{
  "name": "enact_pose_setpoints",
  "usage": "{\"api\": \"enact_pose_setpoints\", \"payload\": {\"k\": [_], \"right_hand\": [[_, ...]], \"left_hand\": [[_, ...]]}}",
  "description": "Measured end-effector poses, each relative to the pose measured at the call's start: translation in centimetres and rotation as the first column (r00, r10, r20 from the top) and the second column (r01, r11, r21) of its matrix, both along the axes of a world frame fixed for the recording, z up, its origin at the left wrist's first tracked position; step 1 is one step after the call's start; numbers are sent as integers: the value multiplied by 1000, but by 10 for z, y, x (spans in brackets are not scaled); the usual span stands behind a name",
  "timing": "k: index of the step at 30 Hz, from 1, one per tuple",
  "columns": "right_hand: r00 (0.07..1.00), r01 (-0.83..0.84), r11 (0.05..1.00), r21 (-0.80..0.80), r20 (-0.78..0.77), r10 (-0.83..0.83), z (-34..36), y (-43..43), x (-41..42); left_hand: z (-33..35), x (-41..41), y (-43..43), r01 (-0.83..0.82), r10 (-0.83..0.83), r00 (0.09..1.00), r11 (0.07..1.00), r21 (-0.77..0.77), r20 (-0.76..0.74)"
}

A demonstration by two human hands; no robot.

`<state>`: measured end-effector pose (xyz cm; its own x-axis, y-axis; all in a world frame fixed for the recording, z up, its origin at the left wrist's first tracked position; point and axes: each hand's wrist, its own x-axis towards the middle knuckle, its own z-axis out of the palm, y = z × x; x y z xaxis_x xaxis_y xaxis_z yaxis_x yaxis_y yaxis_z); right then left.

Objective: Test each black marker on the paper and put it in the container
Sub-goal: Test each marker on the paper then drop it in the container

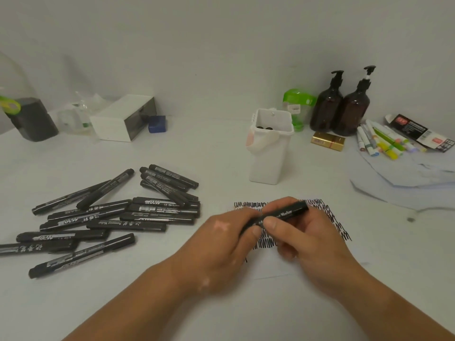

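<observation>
Both hands hold one black marker (286, 213) above the scribbled white paper (270, 267). My left hand (221, 242) grips its left end, which is hidden under the fingers. My right hand (302, 237) pinches the barrel with thumb and fingers, the other end pointing up and right. Black zigzag scribbles (337, 220) cover the paper's far part. A pile of several black markers (110, 215) lies on the table to the left. The white container (269, 146) stands upright behind the paper, with black marker ends (264, 127) showing inside.
Two brown pump bottles (341, 112) and a green item (299, 99) stand at the back right, beside a gold box (327, 141) and several coloured markers (384, 141). A white box (125, 118), a blue cube (157, 124) and a dark object (32, 119) sit at the back left.
</observation>
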<state>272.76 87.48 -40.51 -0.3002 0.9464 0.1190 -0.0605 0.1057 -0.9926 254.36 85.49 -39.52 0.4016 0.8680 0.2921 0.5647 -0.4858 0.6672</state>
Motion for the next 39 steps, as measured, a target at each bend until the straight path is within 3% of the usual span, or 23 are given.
{"api": "enact_pose_setpoints", "payload": {"k": [5, 8, 14, 20, 24, 28, 34, 39], "right_hand": [[999, 2, 1000, 0, 50, -2, -3, -4, -12], [1000, 14, 1000, -22, 1, -14, -1, -6, -13], [996, -1, 996, -91, -94, -8, 1, -9, -14], [997, -23, 999, -43, -74, 20, 3, -9, -11], [995, 82, 996, 43, -59, -79, 5, -4, -5], [974, 209, 978, 6, -89, -207, 5, 9, 15], [996, 6, 999, -48, 93, -2, -1, 3, 13], [943, 46, 999, 28, 329, -53, -3, -2, 4]], "left_hand": [[-2, 5, -3, -4, 4, 1000, 1000, 18, 0], [0, 5, -4, -24, 26, 1000, 996, 84, -18], [0, 5, -6, -15, 18, 999, 998, 66, -42], [-5, 5, -5, -54, 60, 996, 994, 95, -59], [-12, 2, 2, -37, 40, 997, 998, 47, -65], [-17, -25, 11, -32, 33, 967, 999, 7, -253], [-20, -24, 13, -31, 24, 916, 999, -12, -400], [-18, -26, 12, -54, 43, 914, 998, -18, -403]]}}
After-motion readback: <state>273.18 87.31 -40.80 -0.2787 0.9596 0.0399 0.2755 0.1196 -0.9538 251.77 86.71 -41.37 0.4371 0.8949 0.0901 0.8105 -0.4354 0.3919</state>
